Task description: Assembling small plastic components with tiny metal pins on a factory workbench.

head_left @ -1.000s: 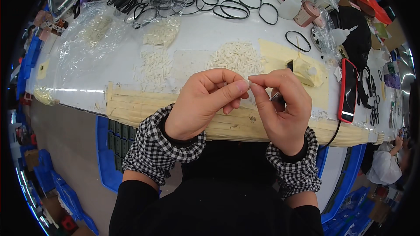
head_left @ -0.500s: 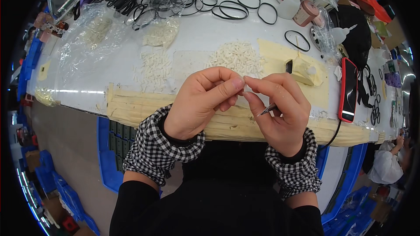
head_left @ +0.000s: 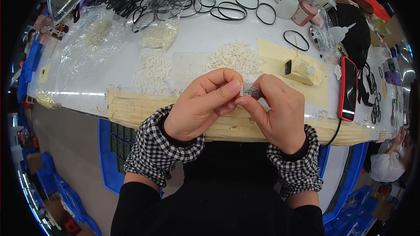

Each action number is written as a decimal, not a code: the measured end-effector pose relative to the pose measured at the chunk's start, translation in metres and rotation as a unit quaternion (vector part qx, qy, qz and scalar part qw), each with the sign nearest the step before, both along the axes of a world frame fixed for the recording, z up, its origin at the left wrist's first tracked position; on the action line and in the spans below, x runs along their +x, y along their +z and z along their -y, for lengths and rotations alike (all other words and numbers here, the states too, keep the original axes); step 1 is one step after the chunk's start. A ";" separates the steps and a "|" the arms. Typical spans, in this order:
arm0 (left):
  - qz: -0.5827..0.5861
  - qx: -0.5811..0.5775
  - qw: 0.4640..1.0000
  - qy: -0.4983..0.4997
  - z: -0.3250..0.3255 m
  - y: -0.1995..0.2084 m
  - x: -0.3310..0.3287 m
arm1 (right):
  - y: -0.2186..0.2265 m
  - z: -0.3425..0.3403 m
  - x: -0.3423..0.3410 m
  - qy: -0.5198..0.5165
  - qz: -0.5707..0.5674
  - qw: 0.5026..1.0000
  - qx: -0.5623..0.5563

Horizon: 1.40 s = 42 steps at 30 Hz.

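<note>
Your left hand (head_left: 203, 100) pinches white bit (head_left: 241, 90): looks light, grip sides. Right hand (head_left: 282, 116) pinches tool (head_left: 254, 92), perhaps tweezers.

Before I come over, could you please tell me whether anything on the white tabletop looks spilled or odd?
Possibly: small white cylindrical pieces lie loosely scattered beside a clear plastic bag of similar-looking ones, which could be a spill or deliberate. The yellowish tape along the near edge shows dark marks.
</note>
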<state>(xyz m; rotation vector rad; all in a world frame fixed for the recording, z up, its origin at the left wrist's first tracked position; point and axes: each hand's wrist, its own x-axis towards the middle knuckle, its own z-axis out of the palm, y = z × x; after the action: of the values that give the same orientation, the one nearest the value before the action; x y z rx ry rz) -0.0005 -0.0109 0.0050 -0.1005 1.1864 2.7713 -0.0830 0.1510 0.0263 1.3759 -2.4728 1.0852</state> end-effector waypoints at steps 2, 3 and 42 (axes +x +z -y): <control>-0.002 0.001 1.000 -0.004 0.001 -0.001 0.001 | 0.002 0.000 0.001 0.004 0.023 1.000 0.012; -0.002 0.001 1.000 -0.005 0.001 -0.001 0.001 | 0.002 0.000 0.001 0.004 0.024 1.000 0.013; 0.023 0.001 0.999 -0.031 0.002 0.000 0.001 | 0.006 -0.004 -0.003 0.007 0.011 0.999 0.033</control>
<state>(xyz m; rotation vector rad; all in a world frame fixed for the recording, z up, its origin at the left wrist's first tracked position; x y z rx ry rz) 0.0002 -0.0126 0.0053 -0.1253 1.1557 2.7011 -0.0857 0.1547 0.0322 1.4079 -2.5406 1.0340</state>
